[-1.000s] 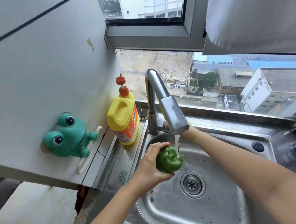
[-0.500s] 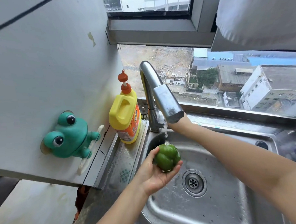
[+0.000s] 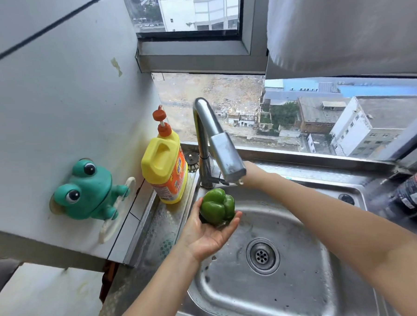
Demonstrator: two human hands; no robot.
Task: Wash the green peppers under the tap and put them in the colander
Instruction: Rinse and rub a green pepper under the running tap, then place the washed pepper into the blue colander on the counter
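A wet green pepper (image 3: 217,205) lies in the upturned palm of my left hand (image 3: 206,232), fingers curled around it, above the left part of the steel sink (image 3: 306,297). It sits just below and left of the tap spout (image 3: 226,157). Only a drop hangs at the spout's mouth; no stream runs. My right hand (image 3: 253,174) reaches behind the spout, which hides its fingers. No colander is in view.
A yellow detergent bottle (image 3: 164,165) stands on the sink's left ledge beside the tap. A green frog holder (image 3: 88,190) sticks to the left wall. The drain (image 3: 263,256) is mid-basin. A dark blurred object (image 3: 414,195) lies at the right edge.
The water stream onto the pepper thinned and stopped. My left hand turned palm-up and shifted the pepper slightly left of the spout. My right hand stayed behind the tap.
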